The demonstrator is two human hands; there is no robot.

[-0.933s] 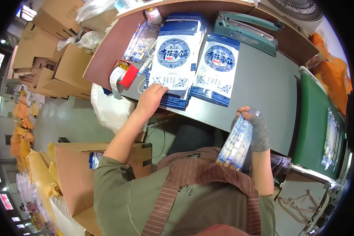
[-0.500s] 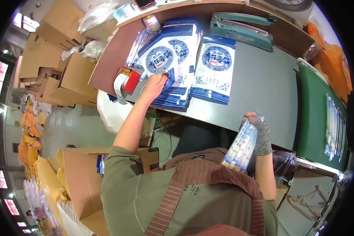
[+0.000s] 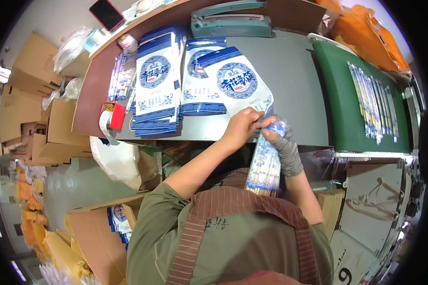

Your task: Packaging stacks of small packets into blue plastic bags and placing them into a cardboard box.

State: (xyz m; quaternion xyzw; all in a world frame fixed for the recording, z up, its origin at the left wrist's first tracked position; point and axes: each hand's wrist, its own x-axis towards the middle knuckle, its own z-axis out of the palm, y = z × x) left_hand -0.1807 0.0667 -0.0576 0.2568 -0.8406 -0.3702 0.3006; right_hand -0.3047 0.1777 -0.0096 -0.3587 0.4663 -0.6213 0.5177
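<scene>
Head view: our left hand (image 3: 241, 127) pinches the lower edge of a blue-and-white pouch (image 3: 237, 81), fingers closed on it. Our gloved right hand (image 3: 281, 145) is clamped on a clear sleeve of pale sticks (image 3: 266, 164), held upright just past the near edge of the table (image 3: 292, 80); both hands touch at the sleeve's top. That pouch lies tilted, overlapping a second stack (image 3: 199, 85); a taller stack of pouches (image 3: 156, 85) sits left of it. Red tape dispenser (image 3: 111, 118) at the left edge, teal sealer (image 3: 230, 20) at the far edge. Green belt (image 3: 342, 95) on our right carries more sleeves (image 3: 372, 102). Cardboard boxes (image 3: 52, 128) on the floor, left.
</scene>
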